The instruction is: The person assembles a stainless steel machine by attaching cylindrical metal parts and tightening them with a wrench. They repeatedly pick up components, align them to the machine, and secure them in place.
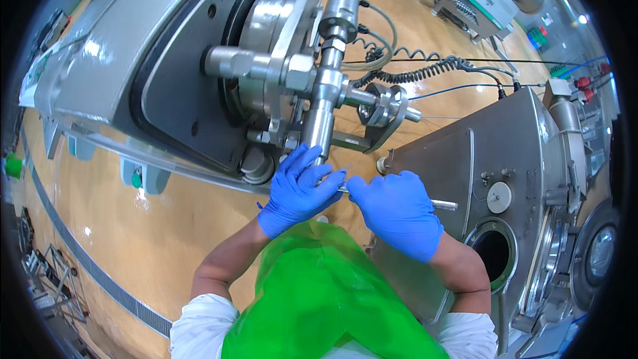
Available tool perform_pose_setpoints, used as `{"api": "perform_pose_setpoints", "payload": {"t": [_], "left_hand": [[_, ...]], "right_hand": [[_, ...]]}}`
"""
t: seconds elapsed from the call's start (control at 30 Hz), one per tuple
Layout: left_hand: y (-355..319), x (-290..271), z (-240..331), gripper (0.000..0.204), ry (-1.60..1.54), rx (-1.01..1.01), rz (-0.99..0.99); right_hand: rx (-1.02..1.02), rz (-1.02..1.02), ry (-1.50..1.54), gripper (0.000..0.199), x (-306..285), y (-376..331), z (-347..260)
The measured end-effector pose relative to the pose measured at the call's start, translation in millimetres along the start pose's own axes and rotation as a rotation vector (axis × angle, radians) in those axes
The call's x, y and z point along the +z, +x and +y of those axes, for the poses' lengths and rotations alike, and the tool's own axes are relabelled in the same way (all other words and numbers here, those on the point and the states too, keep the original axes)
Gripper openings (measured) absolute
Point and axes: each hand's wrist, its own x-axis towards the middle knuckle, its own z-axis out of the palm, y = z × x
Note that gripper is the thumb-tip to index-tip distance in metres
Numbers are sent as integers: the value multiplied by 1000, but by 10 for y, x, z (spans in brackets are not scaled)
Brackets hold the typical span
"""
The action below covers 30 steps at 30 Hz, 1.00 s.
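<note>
Blue gloves cover both my hands. My right hand is closed in a fist around a slim metal bar, whose end sticks out on the right. A short stretch of the bar shows between the hands. My left hand is curled at the bar's other end, right under the lower tip of an upright steel pipe fitting. Its fingers hide where bar and fitting meet. The fitting carries a cylindrical cap and a side branch, and stands before a round steel flange.
A large grey machine housing fills the upper left. Close on my right stands a steel cabinet with a round port. Coiled black cable and hoses run behind the fitting. Another machine stands farther back.
</note>
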Motion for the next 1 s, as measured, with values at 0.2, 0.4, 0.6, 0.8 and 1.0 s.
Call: {"api": "perform_pose_setpoints", "payload": {"t": [0.2, 0.4, 0.6, 0.8, 1.0], "left_hand": [[-28, 116, -57, 31, -41, -6, 107], [4, 112, -25, 34, -16, 10, 128], [-20, 99, -51, 37, -6, 15, 96], [2, 122, -24, 35, -26, 13, 109], [-19, 109, -59, 29, -23, 12, 88]], "right_hand": [[92, 514, 40, 14, -1423, -151, -60], [335, 332, -96, 19, -636, -173, 264], [624, 810, 199, 32, -1250, -298, -198], [645, 497, -39, 39, -1564, -867, 214], [506, 767, 101, 44, -1556, -1231, 505]]}}
